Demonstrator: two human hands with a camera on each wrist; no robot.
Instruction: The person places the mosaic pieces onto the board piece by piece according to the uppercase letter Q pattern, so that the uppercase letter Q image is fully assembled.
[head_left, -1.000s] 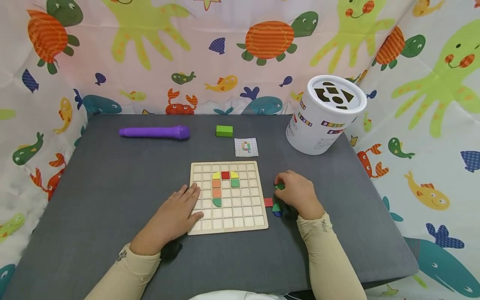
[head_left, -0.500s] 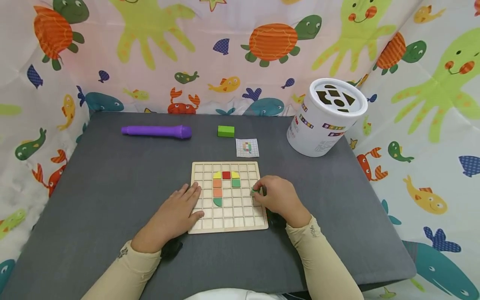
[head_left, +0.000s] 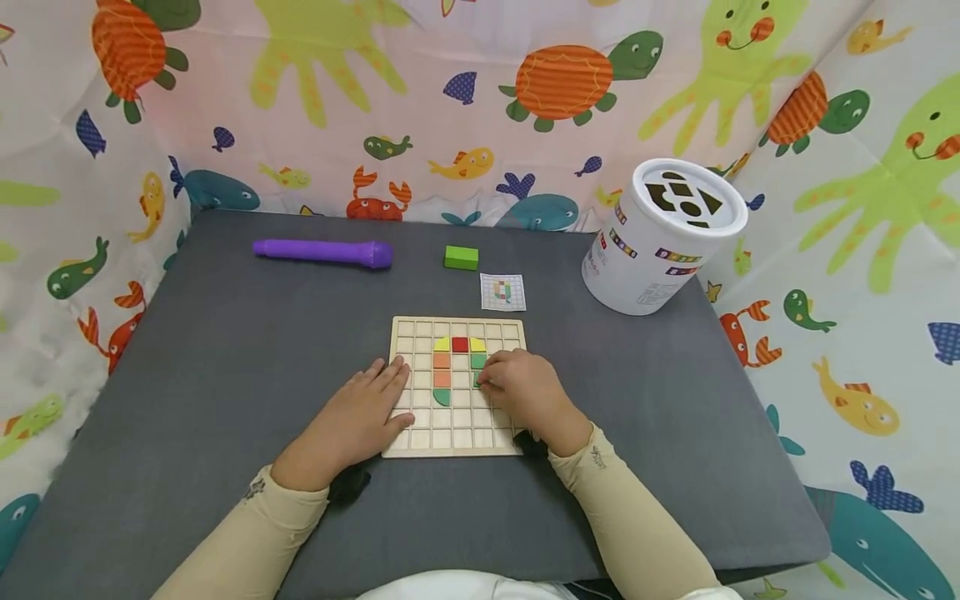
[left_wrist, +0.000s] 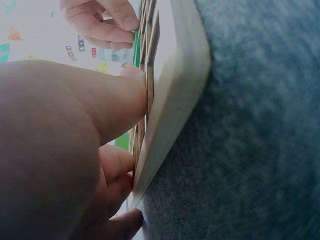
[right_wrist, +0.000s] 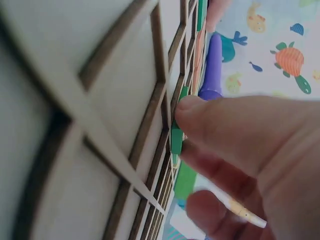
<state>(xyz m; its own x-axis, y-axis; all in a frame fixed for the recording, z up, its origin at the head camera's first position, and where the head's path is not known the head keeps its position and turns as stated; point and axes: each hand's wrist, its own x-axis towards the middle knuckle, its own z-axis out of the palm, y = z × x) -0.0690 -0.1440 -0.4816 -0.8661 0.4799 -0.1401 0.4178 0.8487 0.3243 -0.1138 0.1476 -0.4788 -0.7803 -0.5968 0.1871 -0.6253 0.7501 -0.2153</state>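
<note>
A wooden grid board (head_left: 420,437) lies on the grey table. On its left edge rests my left hand (head_left: 356,421), fingers straight and flat. My right hand (head_left: 528,392) pinches a green tile (right_wrist: 177,132) between thumb and finger at a cell below another green tile (head_left: 477,361). Across the top of the pattern run a red tile (head_left: 460,344) and two yellow tiles, one being the left yellow tile (head_left: 442,343). Down the left side come two orange tiles, the lower orange tile (head_left: 442,379) above a rounded green tile (head_left: 442,397). The right hand and forearm hide the board's right part.
Behind the board lie a small pattern card (head_left: 502,292), a green block (head_left: 461,257) and a purple microphone-shaped object (head_left: 324,252). A white tub (head_left: 660,242) with shaped holes in its lid stands at the back right. A patterned curtain hangs behind the table.
My right hand has picked the green tile up from beside the board and carried it left onto the grid. The left hand stays on the board's edge. The head view has shifted slightly.
</note>
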